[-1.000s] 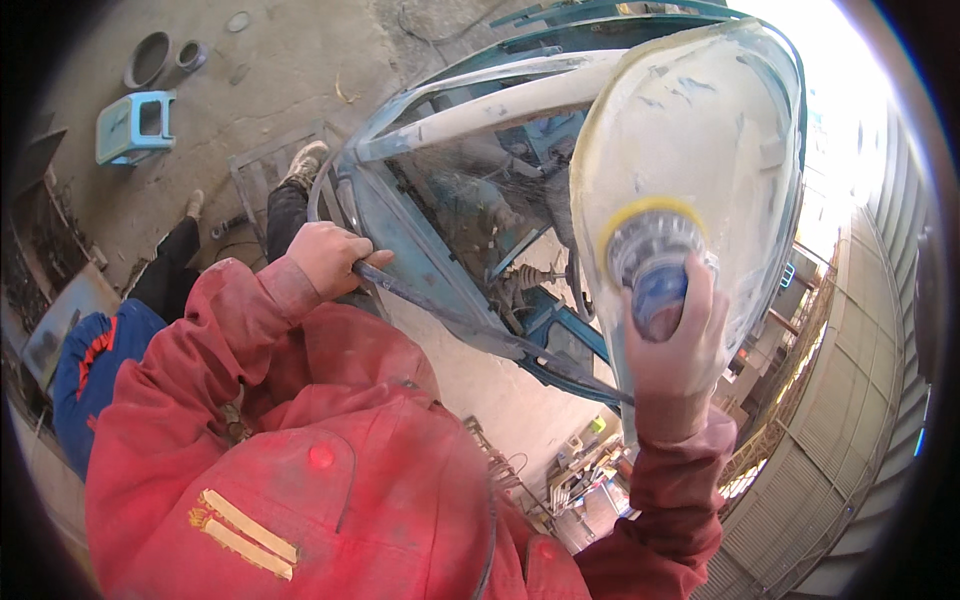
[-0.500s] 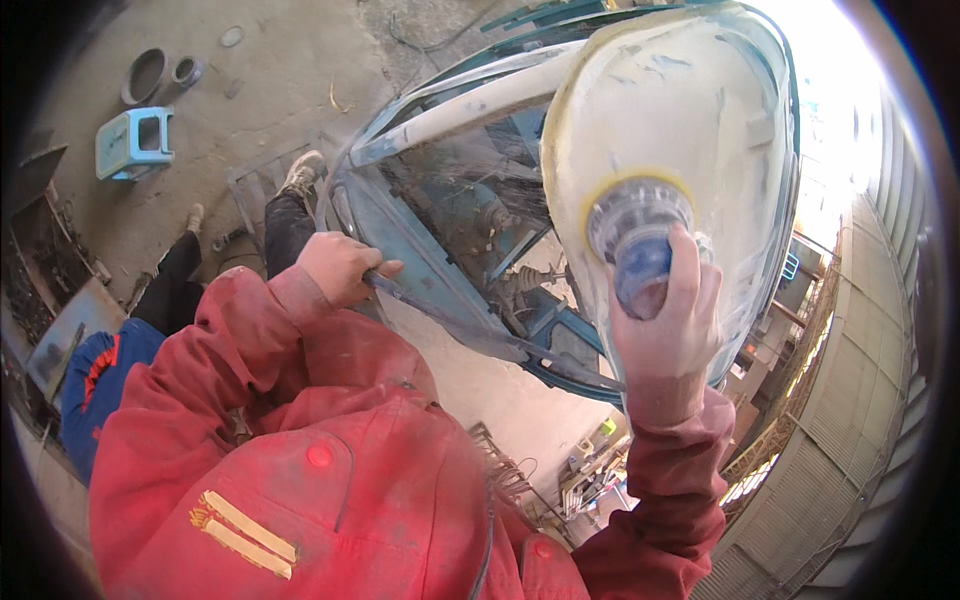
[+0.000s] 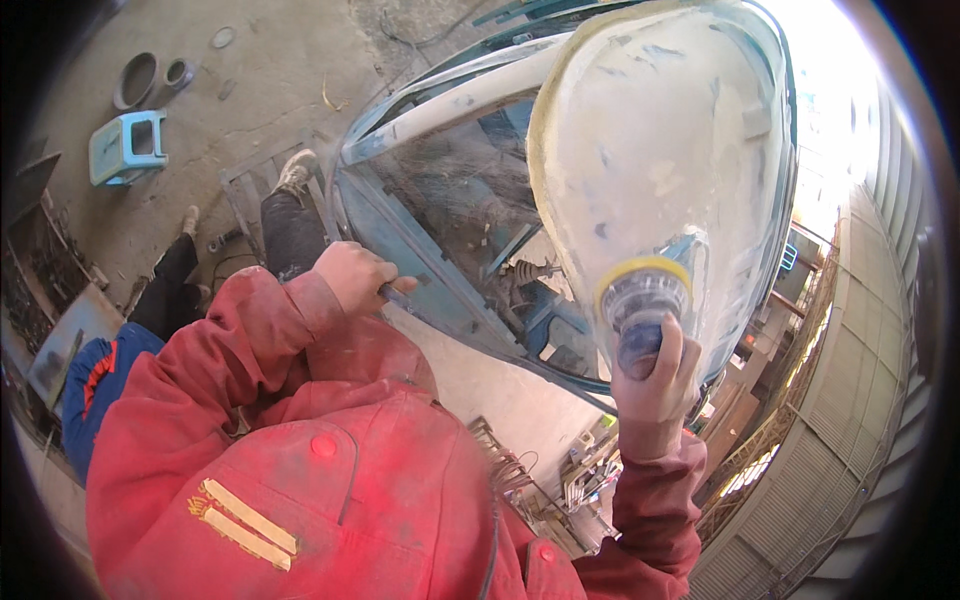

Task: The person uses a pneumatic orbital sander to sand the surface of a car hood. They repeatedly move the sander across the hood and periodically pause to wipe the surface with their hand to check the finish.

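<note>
My right hand is wrapped round a round power sander with a dark blue top and a yellow-edged pad. The pad is at the lower part of a large rounded, cream-coloured panel, which has scattered blue-grey patches; whether it presses flat there I cannot tell. That panel belongs to a teal vehicle cab shell with an open window frame. To the left, my left hand is closed round a dark hose, beside the shell's near edge. Part of the hose is hidden or hard to follow.
A light blue stool and round containers are on the concrete floor at upper left. Part of a person in blue clothing shows at left. A slatted wooden pallet lies near a shoe. Corrugated metal runs along the right.
My right hand has drawn the sander down the panel towards me, uncovering a bluish patch above it. My left hand has shifted slightly right and down, still gripping the hose.
</note>
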{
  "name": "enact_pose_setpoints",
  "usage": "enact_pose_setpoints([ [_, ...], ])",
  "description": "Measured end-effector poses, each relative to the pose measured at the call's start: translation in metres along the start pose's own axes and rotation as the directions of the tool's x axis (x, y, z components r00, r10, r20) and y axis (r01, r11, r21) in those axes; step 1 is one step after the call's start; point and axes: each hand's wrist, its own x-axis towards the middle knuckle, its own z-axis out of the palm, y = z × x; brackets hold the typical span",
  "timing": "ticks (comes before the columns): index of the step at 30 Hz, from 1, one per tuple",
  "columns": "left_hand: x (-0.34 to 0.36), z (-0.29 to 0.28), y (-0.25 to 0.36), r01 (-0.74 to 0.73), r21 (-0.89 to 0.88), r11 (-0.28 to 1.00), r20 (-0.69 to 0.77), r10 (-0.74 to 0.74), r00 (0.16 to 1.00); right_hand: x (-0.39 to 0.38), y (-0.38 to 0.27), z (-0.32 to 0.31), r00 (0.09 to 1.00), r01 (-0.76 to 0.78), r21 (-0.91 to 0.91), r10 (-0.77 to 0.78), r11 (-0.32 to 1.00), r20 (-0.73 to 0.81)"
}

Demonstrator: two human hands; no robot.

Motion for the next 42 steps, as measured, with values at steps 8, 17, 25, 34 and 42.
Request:
enact_pose_setpoints([
  [8,0.0,-0.033,-0.008,0.164,0.107,0.981,0.033,-0.169,0.985,0.087,-0.023,0.018,0.976,0.112,0.092,-0.092,0.989,-0.197],
  [17,-0.004,-0.015,-0.012,0.07,0.054,0.996,0.048,-0.073,0.996,0.007,-0.004,-0.002,0.998,0.002,0.022,-0.001,1.0,-0.061],
  [25,0.003,-0.028,-0.014,0.088,0.062,0.994,0.011,-0.089,0.996,0.082,-0.029,0.01,0.987,0.059,0.094,-0.044,0.994,-0.156],
  [34,-0.004,-0.053,-0.017,0.161,0.11,0.981,0.017,-0.164,0.986,0.11,-0.039,-0.006,0.998,0.059,0.086,-0.06,0.994,0.005],
  [42,-0.005,-0.025,-0.014,0.08,0.038,0.996,0.03,-0.081,0.996,0.015,0.004,0.008,0.994,0.064,0.037,-0.06,0.997,-0.087],
])
